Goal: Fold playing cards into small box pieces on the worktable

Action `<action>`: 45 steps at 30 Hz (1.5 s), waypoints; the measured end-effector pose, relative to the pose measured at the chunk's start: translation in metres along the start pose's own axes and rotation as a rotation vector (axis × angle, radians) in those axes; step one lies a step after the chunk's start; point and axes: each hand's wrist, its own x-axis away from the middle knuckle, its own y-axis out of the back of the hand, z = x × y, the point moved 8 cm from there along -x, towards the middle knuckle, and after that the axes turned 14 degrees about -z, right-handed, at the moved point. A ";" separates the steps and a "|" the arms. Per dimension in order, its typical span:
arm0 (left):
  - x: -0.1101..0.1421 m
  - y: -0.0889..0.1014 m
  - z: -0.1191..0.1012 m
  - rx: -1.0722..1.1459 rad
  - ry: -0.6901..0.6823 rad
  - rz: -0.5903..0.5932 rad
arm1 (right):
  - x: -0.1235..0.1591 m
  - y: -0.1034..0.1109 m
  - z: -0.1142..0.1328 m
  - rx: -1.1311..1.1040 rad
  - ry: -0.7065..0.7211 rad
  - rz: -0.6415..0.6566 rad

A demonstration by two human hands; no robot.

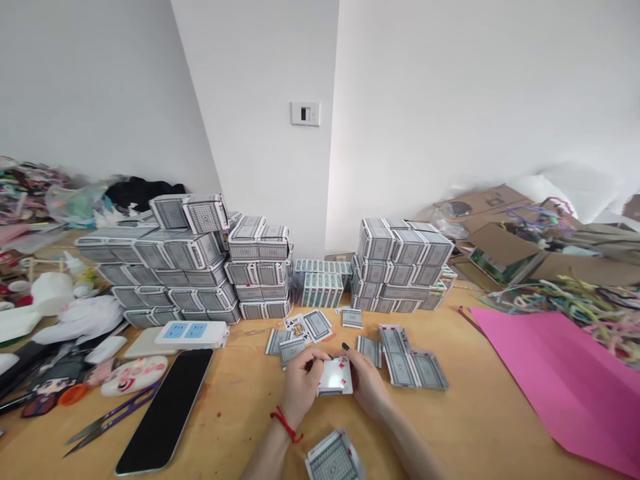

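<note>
My left hand point(301, 381), with a red string bracelet point(286, 425) at its wrist, grips the left side of some playing cards point(335, 377). The top card is face up with red diamonds, and a patterned back shows below its near edge. My right hand point(369, 380) closes on the right side of the same cards; some of its fingers are hidden. Nearer the camera lies a loose pile of cards point(334, 460), backs up. Just beyond my hands are scattered cards point(317, 325), one a face card. Right of them, card stacks point(399, 357) lie backs up.
Tall piles of card bundles stand at the left point(170, 267) and right point(395, 263), with small boxes point(323, 288) between. On the left are a phone point(165, 410), scissors point(107, 420) and a power strip point(193, 333). Pink paper point(560, 380) and an open carton point(520, 257) occupy the right.
</note>
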 end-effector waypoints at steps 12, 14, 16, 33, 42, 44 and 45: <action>0.007 -0.003 -0.007 -0.070 -0.080 0.098 | 0.006 -0.005 0.008 0.216 0.022 0.181; 0.008 -0.003 -0.008 -0.050 -0.068 0.099 | 0.005 -0.004 0.010 0.278 0.083 0.160; 0.008 -0.003 -0.007 0.016 -0.020 0.098 | 0.004 -0.004 0.014 0.335 0.181 0.127; 0.004 -0.008 0.028 0.116 0.223 -0.051 | 0.010 -0.003 0.030 0.582 0.599 -0.079; 0.003 -0.004 0.014 -0.088 0.029 -0.042 | 0.005 -0.004 0.021 0.466 0.413 0.056; 0.003 -0.003 0.008 -0.128 -0.027 -0.052 | 0.005 -0.004 0.021 0.478 0.422 0.046; 0.004 -0.002 0.004 -0.147 -0.061 -0.049 | 0.005 -0.004 0.021 0.491 0.431 0.034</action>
